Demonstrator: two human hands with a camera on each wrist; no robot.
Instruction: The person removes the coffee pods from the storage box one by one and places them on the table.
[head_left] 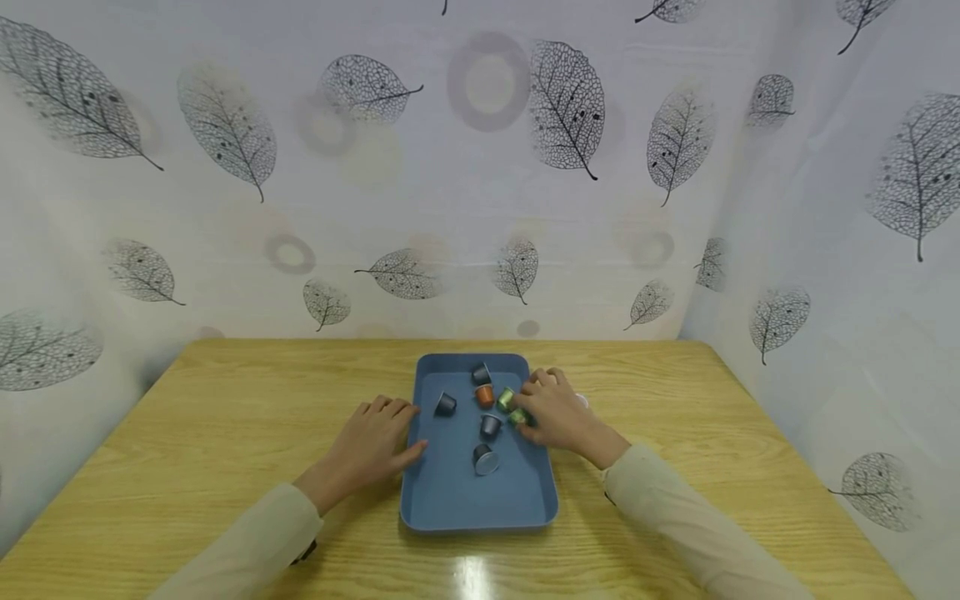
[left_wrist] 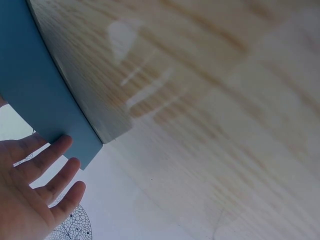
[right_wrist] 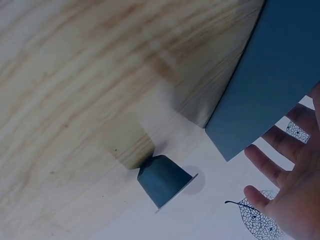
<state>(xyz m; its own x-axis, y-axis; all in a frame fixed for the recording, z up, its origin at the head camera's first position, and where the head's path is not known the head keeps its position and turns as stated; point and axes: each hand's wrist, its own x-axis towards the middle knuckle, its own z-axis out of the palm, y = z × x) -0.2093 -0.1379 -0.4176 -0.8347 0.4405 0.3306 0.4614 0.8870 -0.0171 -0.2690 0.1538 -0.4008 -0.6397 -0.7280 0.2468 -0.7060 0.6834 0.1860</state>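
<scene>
My left hand (head_left: pixel 369 446) lies at the left rim of a blue tray (head_left: pixel 450 508), fingers spread and nothing gripped. In the left wrist view its fingers (left_wrist: pixel 60 180) stretch along the tray's outer wall. My right hand (head_left: pixel 558 412) reaches over the right rim. Its index finger and thumb stand on either side of a green coffee capsule (head_left: pixel 518 417); I cannot tell whether they pinch it. Another green capsule (head_left: pixel 506 397) lies right by the index fingertip. In the right wrist view the other fingers (right_wrist: pixel 267 162) extend loosely outside the tray wall.
Near the green ones in the tray lie an orange capsule (head_left: pixel 485 395) and several dark capsules (head_left: pixel 491 427). Outside the tray, right of my right hand, one capsule (right_wrist: pixel 164 181) sits on the wooden table (head_left: pixel 285 400). A leaf-patterned curtain (head_left: pixel 465 183) borders the table's back.
</scene>
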